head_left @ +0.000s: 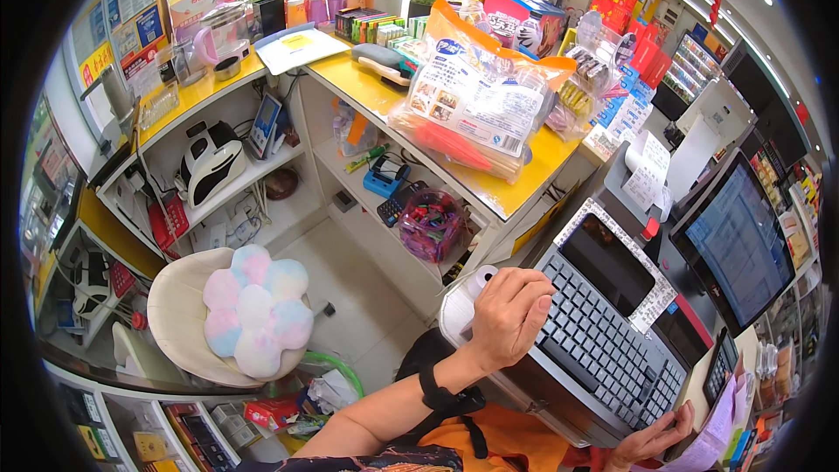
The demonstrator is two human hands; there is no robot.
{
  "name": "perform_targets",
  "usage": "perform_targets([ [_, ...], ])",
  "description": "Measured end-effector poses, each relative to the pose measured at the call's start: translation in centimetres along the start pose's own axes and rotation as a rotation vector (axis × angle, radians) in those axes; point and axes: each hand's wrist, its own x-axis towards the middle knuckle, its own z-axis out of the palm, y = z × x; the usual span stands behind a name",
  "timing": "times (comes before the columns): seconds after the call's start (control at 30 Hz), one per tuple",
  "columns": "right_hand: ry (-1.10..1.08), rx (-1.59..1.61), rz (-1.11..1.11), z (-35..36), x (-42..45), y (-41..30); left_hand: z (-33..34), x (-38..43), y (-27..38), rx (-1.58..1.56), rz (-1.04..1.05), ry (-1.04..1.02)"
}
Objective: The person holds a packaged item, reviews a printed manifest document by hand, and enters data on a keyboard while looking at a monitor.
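My left hand hovers over the left end of a grey-and-black keyboard, its fingers curled in with the thumb against them. Nothing shows in that fist, and a black band circles the wrist. At the keyboard's lower right corner is my right hand, palm turned partly up and fingers loosely extended, holding nothing visible. Beyond the keys lies a glossy black panel in a white patterned border. A monitor stands behind, lit. To the right are a black calculator and pink papers.
A cream chair bears a flower-shaped cushion. On the yellow counter stands a large plastic bag of wooden sticks. Shelves beneath hold a jar of colourful small items and a red telephone. Printed receipts hang near the monitor.
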Motion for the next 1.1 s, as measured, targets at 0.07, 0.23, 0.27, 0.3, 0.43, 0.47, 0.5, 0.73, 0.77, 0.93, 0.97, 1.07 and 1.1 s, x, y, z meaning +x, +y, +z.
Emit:
perform_targets([
  [0.07, 0.002, -0.012, -0.03, 0.0, 0.1, 0.0, 0.0, 0.0, 0.0, 0.003, 0.002, 0.002],
  [0.23, -0.035, -0.057, -0.057, -0.2, 0.2, -0.2, -0.1, 0.1, 0.1, 0.011, 0.0, -0.008],
  [0.27, -0.034, -0.055, -0.059, -0.3, -0.2, 0.6, -0.2, 0.1, 0.1, 0.013, 0.0, -0.005],
  [0.3, -0.088, 0.0, 0.026, -0.5, -1.0, 1.8, -0.2, 0.1, 0.1, 0.017, 0.0, -0.003],
  [0.43, -0.151, 0.068, 0.134, -0.7, -2.0, 3.4, -0.2, 0.1, 0.1, 0.018, -0.005, -0.004],
  [0.47, -0.151, 0.068, 0.134, -0.7, -2.1, 3.4, -0.2, 0.1, 0.1, 0.017, -0.005, -0.005],
  [0.5, -0.149, 0.074, 0.141, -0.7, -2.1, 3.4, -0.1, 0.1, 0.1, 0.016, -0.004, -0.005],
  [0.73, -0.182, 0.058, 0.143, -0.8, -1.7, 2.8, -0.1, 0.1, 0.2, 0.024, -0.007, -0.006],
  [0.77, -0.18, 0.057, 0.146, -0.8, -1.8, 2.7, -0.1, 0.1, 0.2, 0.023, -0.004, -0.009],
  [0.93, -0.202, 0.107, 0.181, -0.8, -1.6, 2.1, -0.1, 0.0, 0.1, 0.024, 0.0, -0.014],
  [0.97, -0.199, 0.104, 0.188, -0.8, -1.6, 2.1, -0.1, 0.0, 0.2, 0.023, 0.003, -0.021],
  [1.07, -0.206, 0.109, 0.192, -0.8, -1.5, 1.9, -0.1, 0.1, 0.2, 0.021, -0.001, -0.028],
  [1.1, -0.207, 0.109, 0.184, -0.9, -1.5, 1.8, -0.1, 0.1, 0.2, 0.025, -0.004, -0.031],
])
